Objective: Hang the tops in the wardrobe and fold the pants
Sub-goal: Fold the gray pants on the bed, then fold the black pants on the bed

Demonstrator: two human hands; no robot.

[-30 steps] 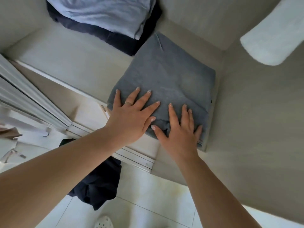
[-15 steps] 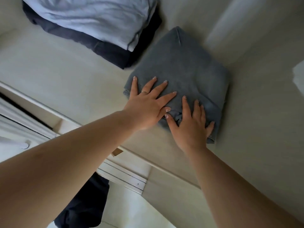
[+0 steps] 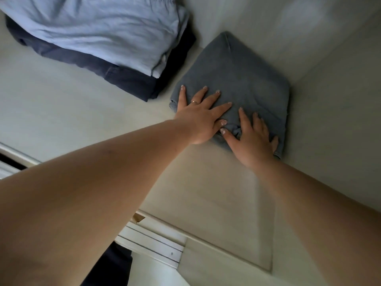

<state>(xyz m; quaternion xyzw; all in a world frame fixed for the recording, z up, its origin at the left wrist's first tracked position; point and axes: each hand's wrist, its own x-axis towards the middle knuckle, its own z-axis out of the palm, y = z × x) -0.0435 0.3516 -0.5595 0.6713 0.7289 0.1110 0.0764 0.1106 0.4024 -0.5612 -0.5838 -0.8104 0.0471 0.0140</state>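
Folded grey pants (image 3: 245,79) lie on the pale wardrobe shelf (image 3: 82,120), pushed toward the back right corner. My left hand (image 3: 201,114) rests flat on their near left part, fingers spread, a ring on one finger. My right hand (image 3: 252,139) presses flat on their near right edge, fingers apart. Both palms lie on top of the cloth and neither grips it.
A folded light blue garment (image 3: 99,29) sits on a dark navy one (image 3: 115,73) at the shelf's back left, close to the grey pants. The wardrobe side wall (image 3: 340,100) rises on the right. White sliding-door tracks (image 3: 152,244) and dark cloth (image 3: 111,267) lie below.
Both hands have slid the grey pants from the shelf's front edge deeper in, toward the back right corner. My view has moved closer into the wardrobe.
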